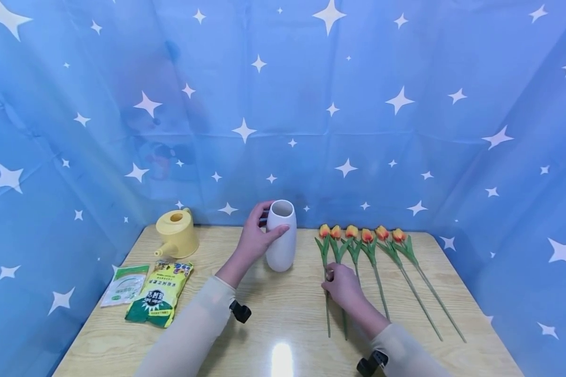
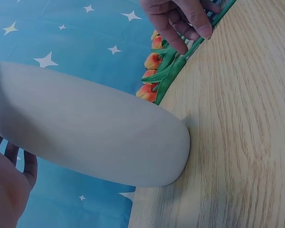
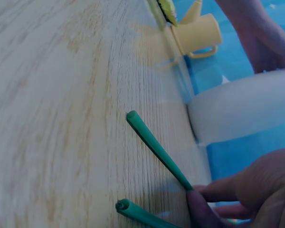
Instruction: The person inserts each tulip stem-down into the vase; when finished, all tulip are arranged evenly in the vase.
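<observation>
A white vase [image 1: 282, 251] stands upright toward the back of the table. My left hand [image 1: 257, 235] grips it near the top, thumb across the front and fingers behind. In the left wrist view the vase [image 2: 90, 123] fills much of the picture, its base on the wood. Several orange-red tulips with green stems lie in a row at the right. My right hand [image 1: 345, 287] is over the leftmost of them, and in the right wrist view its thumb and finger pinch a tulip stem [image 3: 156, 149]. Another stem [image 3: 140, 213] lies beside that one.
A yellow watering can [image 1: 176, 235] stands at the back left. In front of it lie a yellow-green packet [image 1: 158, 293] and a paler white-green packet [image 1: 126, 285]. A blue star-patterned curtain [image 1: 292, 104] closes off the back and sides of the wooden table [image 1: 264, 314].
</observation>
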`<state>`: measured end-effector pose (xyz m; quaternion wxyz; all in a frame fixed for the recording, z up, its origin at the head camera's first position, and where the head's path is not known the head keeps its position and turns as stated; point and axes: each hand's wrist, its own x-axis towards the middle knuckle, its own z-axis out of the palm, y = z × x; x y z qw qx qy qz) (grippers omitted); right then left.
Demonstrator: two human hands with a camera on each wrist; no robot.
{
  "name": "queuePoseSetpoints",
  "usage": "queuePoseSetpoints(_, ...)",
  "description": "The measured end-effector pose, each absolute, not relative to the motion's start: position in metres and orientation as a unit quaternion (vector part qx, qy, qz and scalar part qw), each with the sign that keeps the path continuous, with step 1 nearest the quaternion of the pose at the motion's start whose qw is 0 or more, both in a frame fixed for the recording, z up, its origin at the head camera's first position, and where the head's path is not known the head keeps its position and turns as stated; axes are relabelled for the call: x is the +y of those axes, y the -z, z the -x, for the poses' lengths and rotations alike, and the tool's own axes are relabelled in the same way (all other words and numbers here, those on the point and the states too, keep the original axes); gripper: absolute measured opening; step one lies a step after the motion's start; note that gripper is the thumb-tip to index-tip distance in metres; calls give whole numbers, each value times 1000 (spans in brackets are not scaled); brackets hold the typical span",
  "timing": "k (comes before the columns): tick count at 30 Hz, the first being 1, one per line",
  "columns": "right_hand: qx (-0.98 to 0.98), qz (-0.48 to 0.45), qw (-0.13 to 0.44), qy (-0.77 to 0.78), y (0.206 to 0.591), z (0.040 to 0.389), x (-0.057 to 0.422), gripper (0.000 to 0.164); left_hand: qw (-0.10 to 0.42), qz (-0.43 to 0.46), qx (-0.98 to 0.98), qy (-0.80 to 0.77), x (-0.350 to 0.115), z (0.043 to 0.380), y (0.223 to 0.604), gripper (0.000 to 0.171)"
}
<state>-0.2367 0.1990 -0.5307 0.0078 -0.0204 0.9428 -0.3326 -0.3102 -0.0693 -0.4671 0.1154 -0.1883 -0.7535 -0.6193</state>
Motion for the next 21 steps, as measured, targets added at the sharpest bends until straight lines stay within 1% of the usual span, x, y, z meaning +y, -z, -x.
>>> queuePoseSetpoints(5,937,23,6,348,533,237,201,42,110,189,-751,623,-69,310,468,64)
queuePoseSetpoints(15,889,-21,45,454,530,234,202,43,111,192,-751,622,-69,311,469,65)
queuePoseSetpoints(21,876,-36,63,478,529,232,204,38,108,189,-752,622,-69,311,469,65)
